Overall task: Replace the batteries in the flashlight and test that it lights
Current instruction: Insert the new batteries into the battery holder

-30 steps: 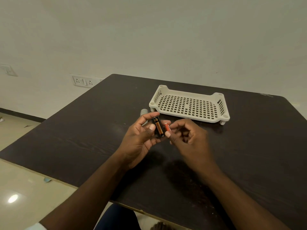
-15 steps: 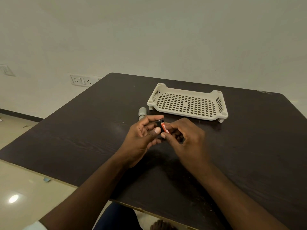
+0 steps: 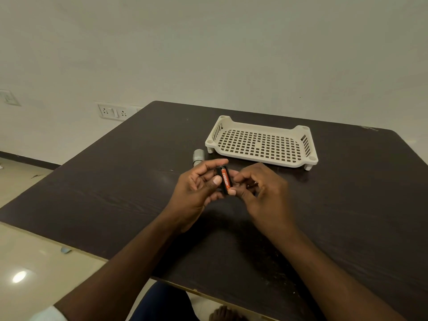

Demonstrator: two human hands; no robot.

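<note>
My left hand (image 3: 196, 188) grips a small black battery holder (image 3: 219, 179) between thumb and fingers above the dark table (image 3: 115, 181). A red battery (image 3: 226, 179) with white lettering lies against the holder's right side. The thumb and fingertips of my right hand (image 3: 259, 193) pinch that battery and press it toward the holder. A grey metal flashlight part (image 3: 198, 156) lies on the table just beyond my left hand, partly hidden by my fingers. I cannot see the rest of the flashlight.
A cream plastic tray (image 3: 308, 147) with a perforated floor stands on short legs at the back of the table, behind my hands. A wall socket (image 3: 113, 111) is on the wall at the left. The table's near edge runs diagonally below my forearms.
My right hand has brought the red battery leftward until it sits against the black holder in my left hand. Both hands have closed together; the orange-and-black battery seen earlier no longer shows.
</note>
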